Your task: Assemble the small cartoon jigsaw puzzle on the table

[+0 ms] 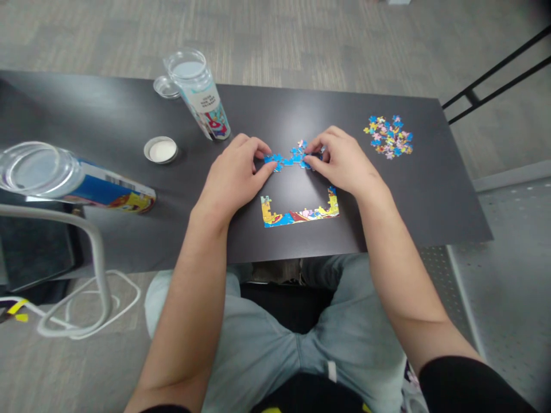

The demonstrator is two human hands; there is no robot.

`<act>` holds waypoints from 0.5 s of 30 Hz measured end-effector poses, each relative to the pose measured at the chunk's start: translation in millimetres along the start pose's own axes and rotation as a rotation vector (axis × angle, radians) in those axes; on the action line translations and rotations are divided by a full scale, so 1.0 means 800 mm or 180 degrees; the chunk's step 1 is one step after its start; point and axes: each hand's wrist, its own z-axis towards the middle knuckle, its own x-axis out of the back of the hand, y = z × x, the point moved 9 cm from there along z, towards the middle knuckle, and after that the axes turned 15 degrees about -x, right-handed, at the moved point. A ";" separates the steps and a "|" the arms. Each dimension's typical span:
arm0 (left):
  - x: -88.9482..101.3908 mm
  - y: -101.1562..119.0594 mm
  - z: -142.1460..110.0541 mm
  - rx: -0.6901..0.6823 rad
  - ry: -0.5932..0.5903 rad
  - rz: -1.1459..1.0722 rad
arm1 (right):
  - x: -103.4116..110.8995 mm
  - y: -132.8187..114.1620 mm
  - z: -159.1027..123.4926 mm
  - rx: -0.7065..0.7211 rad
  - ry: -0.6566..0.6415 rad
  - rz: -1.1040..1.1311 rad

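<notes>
A short strip of joined blue puzzle pieces point(289, 159) lies on the dark table point(107, 132) between my hands. My left hand point(235, 172) pinches its left end with thumb and forefinger. At the strip's right end my right hand point(340, 160) presses down with curled fingers. Just nearer to me sits a joined bottom border section point(300, 213), yellow, blue and red, with both ends turned up. A pile of loose puzzle pieces point(390, 136) rests to the right, beyond my right hand.
An upright clear tube point(198, 94) with a printed label stands at the back, a clear lid point(166, 87) beside it. A white cap point(160, 150) lies left of my hand. A second tube point(71, 183) lies on its side at far left. A chair frame point(92, 246) is below it.
</notes>
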 end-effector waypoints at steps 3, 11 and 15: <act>0.001 -0.003 -0.001 0.0023 0.0031 -0.0068 | 0.003 0.008 0.006 -0.0116 -0.0018 -0.0036; 0.021 -0.019 -0.012 0.0121 0.0197 -0.0149 | 0.012 0.014 0.005 -0.0373 -0.0058 0.0174; 0.031 -0.020 -0.017 0.0142 0.0264 -0.0139 | 0.004 0.016 0.006 -0.0397 -0.0272 0.0516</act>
